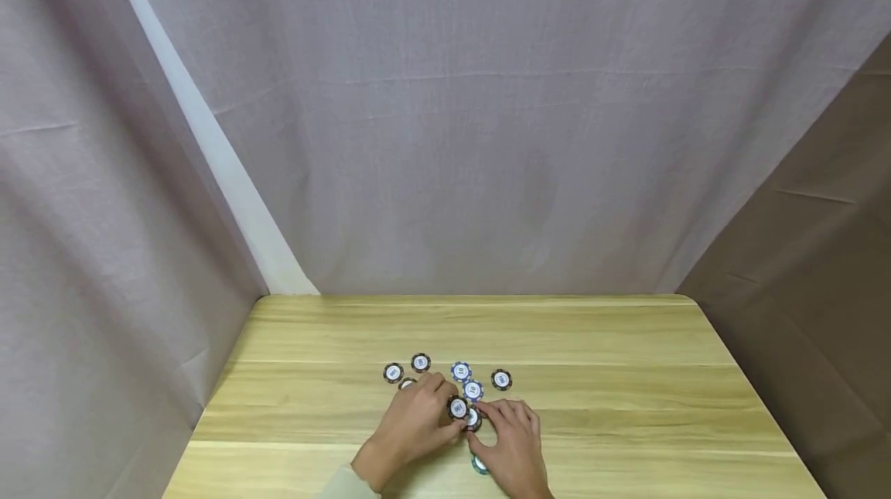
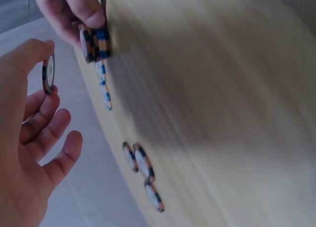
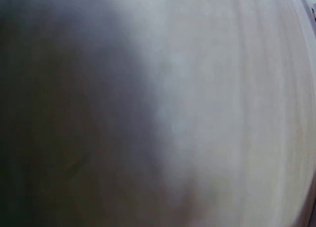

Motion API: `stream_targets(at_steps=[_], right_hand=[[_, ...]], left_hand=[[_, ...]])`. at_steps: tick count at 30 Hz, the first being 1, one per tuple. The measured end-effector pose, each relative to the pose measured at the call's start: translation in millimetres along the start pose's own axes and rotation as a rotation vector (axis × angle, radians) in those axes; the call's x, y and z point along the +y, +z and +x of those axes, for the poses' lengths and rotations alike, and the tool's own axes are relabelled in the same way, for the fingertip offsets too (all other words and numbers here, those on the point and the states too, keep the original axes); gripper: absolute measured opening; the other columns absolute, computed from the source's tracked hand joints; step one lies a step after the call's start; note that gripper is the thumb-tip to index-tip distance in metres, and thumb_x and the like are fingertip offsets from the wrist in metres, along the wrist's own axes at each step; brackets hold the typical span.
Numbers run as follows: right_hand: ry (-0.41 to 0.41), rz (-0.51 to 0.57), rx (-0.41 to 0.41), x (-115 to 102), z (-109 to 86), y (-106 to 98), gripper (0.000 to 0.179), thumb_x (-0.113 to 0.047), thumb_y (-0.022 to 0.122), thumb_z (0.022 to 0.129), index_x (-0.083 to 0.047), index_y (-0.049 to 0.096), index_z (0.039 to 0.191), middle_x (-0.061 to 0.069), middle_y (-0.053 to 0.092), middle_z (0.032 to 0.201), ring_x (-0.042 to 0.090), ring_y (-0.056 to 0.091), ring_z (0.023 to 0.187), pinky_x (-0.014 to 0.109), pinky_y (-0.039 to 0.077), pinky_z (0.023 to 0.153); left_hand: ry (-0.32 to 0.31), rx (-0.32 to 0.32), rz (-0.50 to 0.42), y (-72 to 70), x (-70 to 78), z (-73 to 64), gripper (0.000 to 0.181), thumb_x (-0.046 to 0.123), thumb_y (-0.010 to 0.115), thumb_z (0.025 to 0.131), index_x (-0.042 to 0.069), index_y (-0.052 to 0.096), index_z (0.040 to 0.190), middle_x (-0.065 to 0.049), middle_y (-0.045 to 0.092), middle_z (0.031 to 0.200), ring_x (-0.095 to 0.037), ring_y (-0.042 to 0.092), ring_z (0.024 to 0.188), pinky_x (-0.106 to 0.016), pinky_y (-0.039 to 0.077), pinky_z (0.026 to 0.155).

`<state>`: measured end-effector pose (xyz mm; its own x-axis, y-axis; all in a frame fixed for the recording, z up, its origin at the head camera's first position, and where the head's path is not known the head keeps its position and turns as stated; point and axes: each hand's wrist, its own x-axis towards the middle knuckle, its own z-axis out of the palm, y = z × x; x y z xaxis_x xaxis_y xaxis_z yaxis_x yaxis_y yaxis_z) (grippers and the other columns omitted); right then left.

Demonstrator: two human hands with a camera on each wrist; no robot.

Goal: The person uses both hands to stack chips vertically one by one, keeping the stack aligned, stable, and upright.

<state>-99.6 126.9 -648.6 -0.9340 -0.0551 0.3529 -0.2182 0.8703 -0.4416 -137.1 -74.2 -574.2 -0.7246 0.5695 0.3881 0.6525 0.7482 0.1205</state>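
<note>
My left hand (image 1: pixel 414 425) pinches one black-and-orange poker chip (image 1: pixel 458 407) between thumb and fingertips. In the left wrist view this chip (image 2: pixel 48 74) is on edge, with the other fingers spread loosely. Thumb and fingers of my right hand (image 1: pixel 513 441) grip a short stack of dark-and-orange chips (image 2: pixel 102 42) on the table. From the head, the held chip overlaps the stack's top chip (image 1: pixel 474 419). A green-edged chip (image 1: pixel 478 466) lies partly hidden beneath the right thumb. Only blurred tabletop and shadow fill the right wrist view.
Two blue-edged chips (image 1: pixel 461 371) lie flat just beyond the stack. A dark chip (image 1: pixel 501 380) is to their right. Left of the hands lie three more dark chips (image 1: pixel 393 373), one partly covered by the left hand. Curtains surround the wooden table (image 1: pixel 626 375).
</note>
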Motion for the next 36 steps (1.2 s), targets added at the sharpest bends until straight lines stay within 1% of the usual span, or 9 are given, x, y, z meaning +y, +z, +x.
stream_targets(at_steps=[5,8,13,18,25,28,31,36], right_hand=[[-0.004,0.0,0.004,1.0,-0.3,0.8,0.043,-0.041,0.085,0.079,-0.021,0.078,0.117,-0.012,0.067,0.104,0.018,0.057,0.109,0.049,0.033,0.108],[-0.003,0.0,-0.002,0.9,-0.8,1.2,0.043,-0.04,0.084,0.08,-0.021,0.078,0.118,-0.012,0.067,0.105,0.018,0.057,0.109,0.048,0.032,0.109],[-0.006,-0.001,-0.006,-0.1,-0.9,0.5,0.043,-0.039,0.084,0.08,-0.021,0.078,0.118,-0.011,0.067,0.104,0.018,0.056,0.109,0.049,0.032,0.109],[-0.001,-0.004,-0.016,-1.3,0.0,-1.2,0.043,-0.039,0.084,0.08,-0.02,0.077,0.118,-0.01,0.067,0.104,0.019,0.056,0.109,0.049,0.032,0.109],[0.004,-0.001,-0.025,-1.3,-1.3,-1.2,0.046,-0.041,0.084,0.081,-0.02,0.077,0.12,-0.01,0.067,0.105,0.019,0.056,0.11,0.049,0.031,0.11],[0.005,0.004,-0.024,-0.9,-1.9,-0.5,0.045,-0.04,0.084,0.08,-0.02,0.077,0.12,-0.01,0.067,0.105,0.019,0.056,0.11,0.049,0.031,0.11],[0.003,0.006,-0.011,0.1,-1.7,0.1,0.045,-0.039,0.085,0.08,-0.019,0.077,0.119,-0.011,0.067,0.105,0.019,0.057,0.11,0.049,0.032,0.108],[-0.005,0.008,0.007,0.7,-0.1,0.7,0.046,-0.04,0.088,0.078,-0.019,0.078,0.117,-0.011,0.068,0.104,0.019,0.058,0.109,0.05,0.034,0.105]], left_hand=[[-0.028,-0.041,-0.051,10.5,9.4,0.8,0.04,0.043,0.082,0.086,0.014,0.076,0.113,0.005,0.068,0.104,-0.01,0.061,0.096,-0.023,0.057,0.082],[-0.044,-0.068,-0.088,15.5,14.3,0.3,0.038,0.039,0.081,0.087,0.013,0.076,0.114,0.005,0.069,0.106,-0.01,0.061,0.097,-0.022,0.056,0.083],[-0.08,-0.112,-0.14,22.4,18.3,-0.8,0.035,0.034,0.08,0.088,0.012,0.075,0.115,0.005,0.067,0.105,-0.009,0.059,0.097,-0.02,0.055,0.082],[-0.094,-0.117,-0.165,24.4,20.1,-0.8,0.033,0.031,0.08,0.088,0.012,0.075,0.115,0.004,0.066,0.106,-0.01,0.06,0.098,-0.021,0.056,0.083],[-0.101,-0.127,-0.17,25.3,21.2,-2.7,0.033,0.03,0.079,0.09,0.012,0.074,0.117,0.004,0.066,0.107,-0.011,0.061,0.099,-0.024,0.057,0.084],[-0.096,-0.124,-0.174,24.5,20.3,-3.6,0.035,0.031,0.078,0.091,0.011,0.074,0.119,0.004,0.066,0.108,-0.011,0.061,0.099,-0.025,0.057,0.084],[-0.095,-0.12,-0.178,21.1,16.0,-3.4,0.036,0.033,0.076,0.093,0.01,0.073,0.122,0.002,0.068,0.111,-0.013,0.063,0.101,-0.026,0.058,0.086],[-0.116,-0.119,-0.141,10.2,-1.4,-2.8,0.036,0.032,0.074,0.096,0.009,0.073,0.124,-0.001,0.07,0.115,-0.016,0.066,0.105,-0.031,0.06,0.088]])
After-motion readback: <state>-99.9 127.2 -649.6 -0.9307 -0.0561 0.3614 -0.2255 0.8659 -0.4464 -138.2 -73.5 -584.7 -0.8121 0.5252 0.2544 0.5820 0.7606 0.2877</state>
